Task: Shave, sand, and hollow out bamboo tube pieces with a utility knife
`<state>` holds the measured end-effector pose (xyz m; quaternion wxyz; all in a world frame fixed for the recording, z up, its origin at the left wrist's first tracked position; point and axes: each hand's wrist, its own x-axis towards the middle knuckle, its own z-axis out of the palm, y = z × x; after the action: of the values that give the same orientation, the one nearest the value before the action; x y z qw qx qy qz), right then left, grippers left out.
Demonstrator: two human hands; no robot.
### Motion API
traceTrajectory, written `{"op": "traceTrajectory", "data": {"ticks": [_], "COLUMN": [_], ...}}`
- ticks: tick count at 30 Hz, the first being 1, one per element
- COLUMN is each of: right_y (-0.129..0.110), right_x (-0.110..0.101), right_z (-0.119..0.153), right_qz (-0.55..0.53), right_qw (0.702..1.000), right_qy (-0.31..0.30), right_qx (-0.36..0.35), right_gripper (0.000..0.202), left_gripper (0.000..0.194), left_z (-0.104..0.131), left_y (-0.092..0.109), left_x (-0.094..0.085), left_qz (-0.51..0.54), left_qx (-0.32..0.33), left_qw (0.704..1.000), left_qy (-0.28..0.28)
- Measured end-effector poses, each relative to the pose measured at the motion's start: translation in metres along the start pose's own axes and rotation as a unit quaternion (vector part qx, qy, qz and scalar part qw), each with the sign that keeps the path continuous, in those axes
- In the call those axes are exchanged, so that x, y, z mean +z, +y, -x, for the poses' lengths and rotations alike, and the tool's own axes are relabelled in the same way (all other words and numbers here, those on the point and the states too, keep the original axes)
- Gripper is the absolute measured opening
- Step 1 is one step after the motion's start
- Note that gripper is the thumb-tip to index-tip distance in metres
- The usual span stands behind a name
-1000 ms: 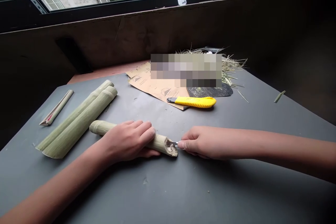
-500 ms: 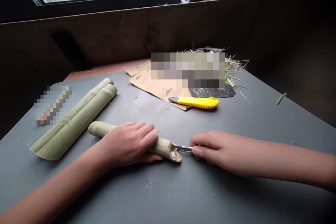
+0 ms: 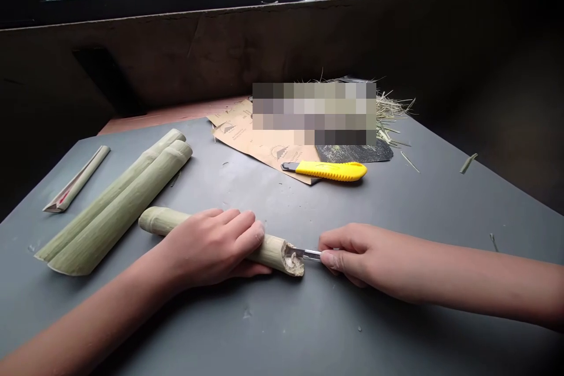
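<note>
A pale green bamboo piece (image 3: 275, 254) lies slantwise on the grey table (image 3: 282, 329), its rough, hollowed end facing right. My left hand (image 3: 218, 244) is wrapped over its middle and presses it down. From the right, my right hand (image 3: 348, 252) grips a slim metal blade tool (image 3: 312, 254), whose tip sits inside the hollow end. The tool's handle is hidden in my fingers. Two larger bamboo pieces (image 3: 123, 202) lie side by side at the left.
A yellow utility knife (image 3: 332, 171) lies across the edge of brown paper (image 3: 259, 144). Black sandpaper (image 3: 374, 151) and thin plant strips (image 3: 394, 108) are behind it. A narrow folded piece (image 3: 79, 179) rests far left. A pixelated patch hides the back.
The view has shifted slightly, so the table items sit a little further left. Both hands keep their holds, and the blade tip stays in the bamboo's end.
</note>
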<state>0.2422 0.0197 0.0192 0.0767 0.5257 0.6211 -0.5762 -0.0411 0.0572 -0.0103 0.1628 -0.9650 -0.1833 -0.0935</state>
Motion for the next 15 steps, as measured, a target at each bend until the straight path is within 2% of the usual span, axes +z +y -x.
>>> {"op": "traceTrajectory", "data": {"ticks": [2, 4, 5, 7, 9, 11, 13, 15], "right_y": [0.010, 0.019, 0.024, 0.029, 0.031, 0.029, 0.026, 0.023], "right_x": [-0.004, -0.007, -0.007, -0.003, 0.007, 0.019, 0.026, 0.028], "right_z": [0.009, 0.016, 0.018, 0.017, 0.009, -0.002, -0.011, -0.016], "right_qz": [0.005, 0.024, 0.045, 0.134, 0.271, 0.391, 0.454, 0.477], "right_qw": [1.000, 0.996, 0.993, 0.975, 0.922, 0.841, 0.780, 0.747], "right_qy": [0.024, 0.077, 0.107, 0.167, 0.222, 0.276, 0.315, 0.338], "right_qx": [0.018, 0.030, 0.021, -0.053, -0.166, -0.252, -0.295, -0.318], "right_gripper": [0.034, 0.037, 0.037, 0.035, 0.030, 0.026, 0.024, 0.022], "left_gripper": [0.041, 0.040, 0.040, 0.040, 0.041, 0.043, 0.044, 0.044], "left_z": [0.005, 0.011, 0.013, 0.016, 0.016, 0.015, 0.013, 0.012], "left_y": [-0.005, -0.011, -0.013, -0.016, -0.017, -0.016, -0.015, -0.015], "left_x": [0.000, 0.001, 0.001, 0.003, 0.004, 0.004, 0.003, 0.003], "left_qz": [0.010, 0.014, 0.015, 0.018, 0.019, 0.017, 0.018, 0.024], "left_qx": [-0.008, -0.022, -0.029, -0.037, -0.038, -0.038, -0.041, -0.043], "left_qw": [1.000, 1.000, 0.999, 0.999, 0.999, 0.999, 0.999, 0.999], "left_qy": [-0.006, -0.010, -0.010, -0.010, -0.013, -0.014, -0.018, -0.022]}}
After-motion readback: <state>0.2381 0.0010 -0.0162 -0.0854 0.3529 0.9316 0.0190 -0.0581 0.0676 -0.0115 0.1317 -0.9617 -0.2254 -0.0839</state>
